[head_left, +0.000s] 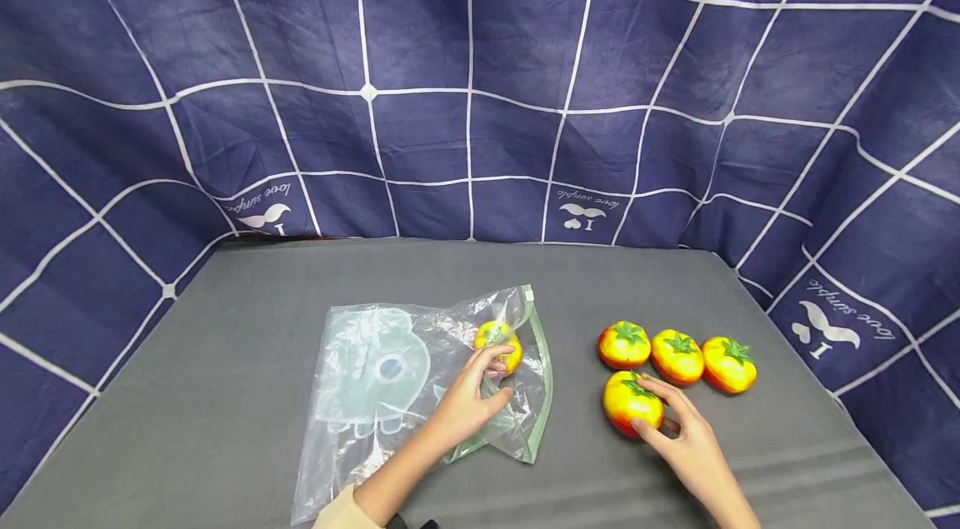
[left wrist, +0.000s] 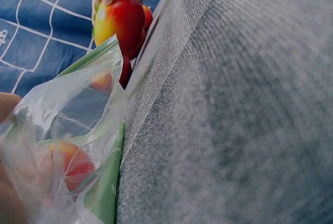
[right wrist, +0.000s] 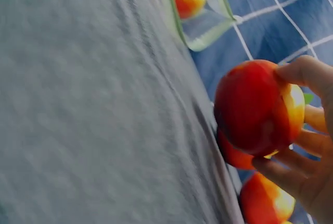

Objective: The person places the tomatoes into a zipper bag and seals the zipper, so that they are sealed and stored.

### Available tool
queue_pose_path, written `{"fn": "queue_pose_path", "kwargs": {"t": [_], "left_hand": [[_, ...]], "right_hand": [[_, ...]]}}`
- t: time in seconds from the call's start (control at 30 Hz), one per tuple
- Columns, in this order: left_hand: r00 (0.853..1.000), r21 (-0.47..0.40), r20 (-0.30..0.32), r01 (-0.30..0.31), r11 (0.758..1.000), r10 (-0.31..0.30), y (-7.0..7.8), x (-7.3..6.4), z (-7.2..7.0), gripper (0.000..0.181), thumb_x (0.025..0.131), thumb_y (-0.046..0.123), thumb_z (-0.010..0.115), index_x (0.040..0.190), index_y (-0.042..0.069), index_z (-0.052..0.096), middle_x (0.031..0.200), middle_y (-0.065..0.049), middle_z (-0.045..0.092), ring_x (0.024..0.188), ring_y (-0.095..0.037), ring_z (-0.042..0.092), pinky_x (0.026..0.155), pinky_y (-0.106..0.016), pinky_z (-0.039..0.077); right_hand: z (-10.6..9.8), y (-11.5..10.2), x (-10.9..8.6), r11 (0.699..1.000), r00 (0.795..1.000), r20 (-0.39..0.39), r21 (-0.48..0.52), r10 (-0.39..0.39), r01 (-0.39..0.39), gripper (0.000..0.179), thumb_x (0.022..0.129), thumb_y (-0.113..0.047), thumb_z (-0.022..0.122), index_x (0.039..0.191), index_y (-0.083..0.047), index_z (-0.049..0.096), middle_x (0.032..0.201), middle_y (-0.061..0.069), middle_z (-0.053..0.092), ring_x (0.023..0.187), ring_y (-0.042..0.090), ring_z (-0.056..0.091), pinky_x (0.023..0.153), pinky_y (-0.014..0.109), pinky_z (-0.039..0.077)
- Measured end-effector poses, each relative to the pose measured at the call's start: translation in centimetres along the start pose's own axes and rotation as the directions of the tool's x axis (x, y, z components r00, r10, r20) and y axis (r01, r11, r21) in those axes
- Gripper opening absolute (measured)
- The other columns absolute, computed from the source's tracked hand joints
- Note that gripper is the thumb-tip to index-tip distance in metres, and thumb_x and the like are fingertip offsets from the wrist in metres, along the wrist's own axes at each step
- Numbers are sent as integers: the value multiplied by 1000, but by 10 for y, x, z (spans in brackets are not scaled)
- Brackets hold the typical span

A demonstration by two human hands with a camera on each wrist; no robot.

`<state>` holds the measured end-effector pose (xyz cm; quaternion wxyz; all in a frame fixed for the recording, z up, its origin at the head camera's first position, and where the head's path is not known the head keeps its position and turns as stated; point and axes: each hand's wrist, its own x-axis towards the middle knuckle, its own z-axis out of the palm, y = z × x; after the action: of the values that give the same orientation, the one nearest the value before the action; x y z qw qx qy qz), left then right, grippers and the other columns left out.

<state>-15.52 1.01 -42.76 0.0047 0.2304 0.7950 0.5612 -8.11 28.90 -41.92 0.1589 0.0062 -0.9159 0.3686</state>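
Note:
My right hand (head_left: pixel 692 437) grips a yellow-and-red tomato (head_left: pixel 632 406) with a green leafy top, thumb on one side and fingers on the other. The right wrist view shows this tomato's red underside (right wrist: pixel 255 109), apparently raised off the table. Over at the left, my left hand (head_left: pixel 468 400) holds a clear zip bag (head_left: pixel 375 446) near its green-edged mouth, fingers bent at the plastic. The bag lies flat, mouth toward the right, and gapes in the left wrist view. One tomato (head_left: pixel 487 335) sits inside it, partly covered by the left fingers.
Three more tomatoes stand in a row behind the right hand: a left one (head_left: pixel 624 346), a middle one (head_left: pixel 677 357) and a right one (head_left: pixel 728 365). All rest on a grey cloth-covered table (head_left: pixel 247 346). A blue checked curtain (head_left: pixel 420 137) hangs behind and at the sides.

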Motion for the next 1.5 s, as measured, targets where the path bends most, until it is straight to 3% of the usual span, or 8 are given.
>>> {"fn": "queue_pose_path", "kwargs": {"t": [0.2, 0.53, 0.67, 0.77, 1.0, 1.2, 1.5], "left_hand": [[1000, -3, -6, -7, 1000, 7, 1, 0, -1, 51, 77, 7, 62, 125, 16, 48, 129, -3, 48, 105, -19, 55, 92, -40, 44], [1000, -6, -6, -7, 1000, 7, 2, 1, -1, 50, 77, 8, 62, 125, 15, 48, 129, -3, 48, 105, -19, 55, 92, -39, 45], [1000, -6, -7, -3, 1000, 3, 2, 1, -1, 50, 77, 7, 62, 125, 15, 48, 129, -3, 48, 105, -19, 55, 92, -40, 44], [1000, -6, -8, -7, 1000, 7, 1, 2, -1, 50, 77, 7, 62, 124, 15, 49, 128, -3, 48, 104, -19, 56, 92, -40, 45], [1000, -7, -10, -17, 1000, 17, 0, 1, 0, 49, 77, 6, 62, 124, 15, 49, 127, -4, 49, 103, -20, 56, 91, -37, 45], [999, -2, -20, -27, 1000, 27, -1, 1, 1, 49, 77, 4, 62, 123, 15, 50, 126, -5, 50, 102, -20, 57, 91, -37, 46], [999, 2, -16, -34, 999, 34, -1, 2, 0, 49, 77, 5, 62, 124, 12, 50, 127, -4, 50, 102, -19, 57, 91, -34, 46]], "right_hand": [[5, -11, 6, 999, 999, -21, -29, -38, 37, 47, 75, -15, 73, 118, -18, 57, 123, 2, 54, 103, -24, 32, 72, 17, 49], [8, -28, 30, 992, 991, -54, 28, -122, 124, 48, 71, -9, 75, 116, -14, 57, 125, 5, 53, 109, -22, 33, 80, -2, 36], [14, -38, 41, 985, 986, -51, 53, -160, 163, 47, 72, -9, 74, 115, -14, 58, 126, 6, 53, 112, -17, 35, 79, 1, 39], [21, -44, 48, 982, 982, -47, 51, -181, 183, 47, 72, -9, 74, 115, -14, 58, 127, 7, 54, 116, -6, 40, 76, 10, 45], [44, -55, 60, 989, 990, -25, 42, -142, 143, 48, 72, -12, 73, 117, -16, 57, 129, 3, 53, 113, 17, 50, 78, 19, 47], [69, -63, 64, 989, 992, -60, 93, -108, 113, 47, 73, -12, 72, 118, -12, 57, 130, 5, 52, 113, 20, 52, 80, 27, 46], [96, -63, 63, 979, 987, -160, 201, -12, 44, 46, 76, -11, 67, 120, -12, 53, 134, 5, 46, 123, 20, 44, 88, 22, 36]]}}
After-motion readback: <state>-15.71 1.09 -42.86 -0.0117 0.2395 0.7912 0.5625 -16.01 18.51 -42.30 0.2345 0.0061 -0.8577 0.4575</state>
